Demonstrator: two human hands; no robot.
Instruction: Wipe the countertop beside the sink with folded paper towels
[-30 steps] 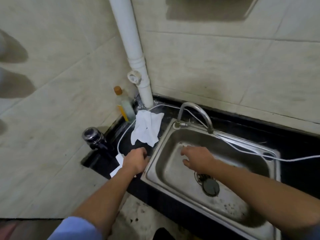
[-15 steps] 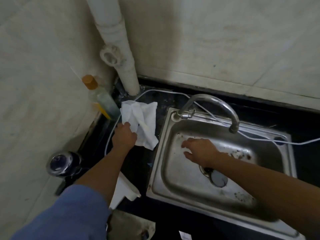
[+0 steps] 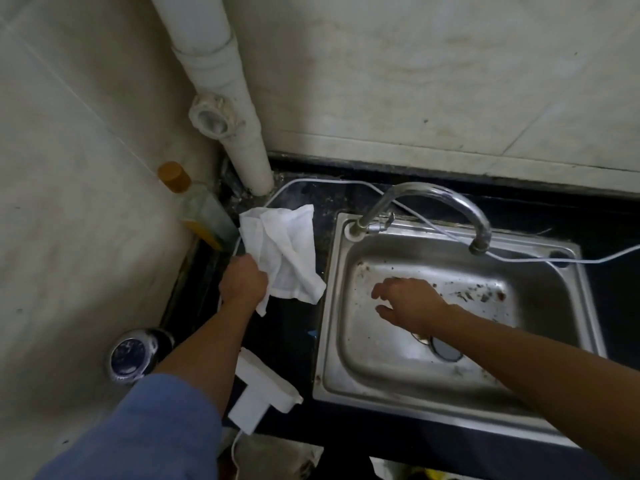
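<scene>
Grip of left hand (image 3: 242, 284) closed round crumpled paper towel (image 3: 284, 251); towel apparently lying on black table (image 3: 287, 341) between sink (image 3: 334, 306) and bottle (image 3: 204, 216); right hand (image 3: 408, 303) inside sink basin, fingers loosely spread, holding nothing

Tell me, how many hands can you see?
2. The left hand grips the paper towels left of the sink; the right hand is over its basin, fingers loose.

L hand (image 3: 242, 284) clenched, arm extended; R hand (image 3: 408, 303) relaxed, fingers (image 3: 382, 291) spread.
</scene>
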